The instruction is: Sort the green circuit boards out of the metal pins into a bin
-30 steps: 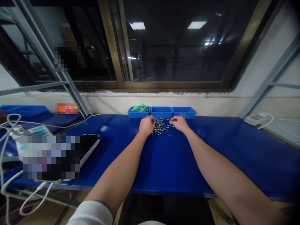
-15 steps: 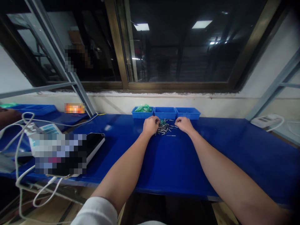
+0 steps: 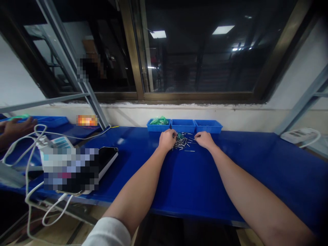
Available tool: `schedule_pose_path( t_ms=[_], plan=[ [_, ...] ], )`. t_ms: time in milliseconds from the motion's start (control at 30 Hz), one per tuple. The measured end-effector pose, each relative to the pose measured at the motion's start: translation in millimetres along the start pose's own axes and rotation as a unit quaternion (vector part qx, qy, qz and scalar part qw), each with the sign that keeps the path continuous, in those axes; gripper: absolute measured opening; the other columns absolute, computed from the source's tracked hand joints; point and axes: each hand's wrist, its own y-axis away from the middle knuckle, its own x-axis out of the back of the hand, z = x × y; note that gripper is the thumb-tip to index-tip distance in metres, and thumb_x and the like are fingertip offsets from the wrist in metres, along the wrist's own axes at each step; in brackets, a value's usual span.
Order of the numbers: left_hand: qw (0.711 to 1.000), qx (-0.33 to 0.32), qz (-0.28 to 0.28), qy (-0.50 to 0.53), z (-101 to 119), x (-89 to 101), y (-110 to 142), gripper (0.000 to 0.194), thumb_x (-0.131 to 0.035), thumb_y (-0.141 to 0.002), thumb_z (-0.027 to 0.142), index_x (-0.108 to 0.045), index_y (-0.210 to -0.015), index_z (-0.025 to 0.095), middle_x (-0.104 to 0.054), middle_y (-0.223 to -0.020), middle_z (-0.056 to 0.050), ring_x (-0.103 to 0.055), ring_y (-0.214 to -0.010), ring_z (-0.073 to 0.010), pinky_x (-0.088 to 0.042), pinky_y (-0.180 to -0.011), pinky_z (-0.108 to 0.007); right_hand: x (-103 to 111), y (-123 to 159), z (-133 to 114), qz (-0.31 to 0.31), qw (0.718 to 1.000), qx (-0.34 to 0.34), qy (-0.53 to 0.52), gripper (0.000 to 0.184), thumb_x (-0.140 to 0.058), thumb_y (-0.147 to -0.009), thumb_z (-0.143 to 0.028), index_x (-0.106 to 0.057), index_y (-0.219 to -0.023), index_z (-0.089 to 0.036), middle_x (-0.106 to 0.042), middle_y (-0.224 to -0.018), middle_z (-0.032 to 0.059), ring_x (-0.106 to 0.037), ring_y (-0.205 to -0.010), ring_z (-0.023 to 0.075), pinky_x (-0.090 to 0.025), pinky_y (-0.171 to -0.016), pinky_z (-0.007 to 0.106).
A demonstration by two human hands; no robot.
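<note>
A pile of slim metal pins, which look like blind rivets, lies on the blue table, with a bit of green plastic among them. My left hand is curled at the left side of the pile, its fingers closed; what they hold is hidden. At the right side, the fingertips of my right hand are pinched together, and any thing between them is too small to name. One single rivet lies apart, just in front of the pile.
Three blue bins stand behind the pile: the left bin with green plastic bags, a middle bin and a right bin. A phone-like device and white cables lie left. Another person's hand is at far left.
The view has shifted slightly, so everything sits a little further right and lower. Both my hands stay at the pile. The other person's hand reaches further into view.
</note>
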Motion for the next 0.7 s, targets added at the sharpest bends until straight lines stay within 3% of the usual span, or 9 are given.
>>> schedule_pose_path(
  t_ms=[300, 533, 700],
  plan=[
    [1.0, -0.005, 0.009, 0.001, 0, -0.7, 0, 0.011, -0.056, -0.076, 0.019, -0.062, -0.086, 0.021, -0.064, -0.087, -0.003, -0.059, -0.079, -0.0154, -0.044, -0.074, -0.025, 3, 3, -2, -0.02, 1.0, 0.003, -0.002, 0.018, -0.059, -0.061, -0.019, -0.072, -0.074, -0.022, -0.07, -0.08, 0.0047, -0.062, -0.078, 0.0208, -0.045, -0.073, 0.029],
    [1.0, -0.012, 0.006, 0.013, -1, -1.7, -1, 0.012, -0.056, -0.077, 0.021, -0.063, -0.087, 0.02, -0.064, -0.088, -0.004, -0.059, -0.077, -0.0152, -0.045, -0.073, -0.026, -1, -1, 3, -0.022, 1.0, 0.015, 0.014, 0.015, -0.056, -0.069, -0.019, -0.071, -0.073, -0.021, -0.07, -0.081, 0.0055, -0.062, -0.077, 0.02, -0.043, -0.07, 0.028],
    [0.998, -0.038, -0.02, 0.048, 7, 2.1, -1, 0.02, -0.055, -0.081, 0.028, -0.064, -0.096, 0.019, -0.065, -0.091, -0.005, -0.06, -0.086, -0.0163, -0.045, -0.08, -0.027, 0, 1, -13, -0.011, 0.998, 0.056, -0.013, 0.018, -0.051, -0.079, -0.028, -0.068, -0.081, -0.021, -0.069, -0.081, 0.005, -0.06, -0.076, 0.0182, -0.041, -0.071, 0.027]
  ],
)
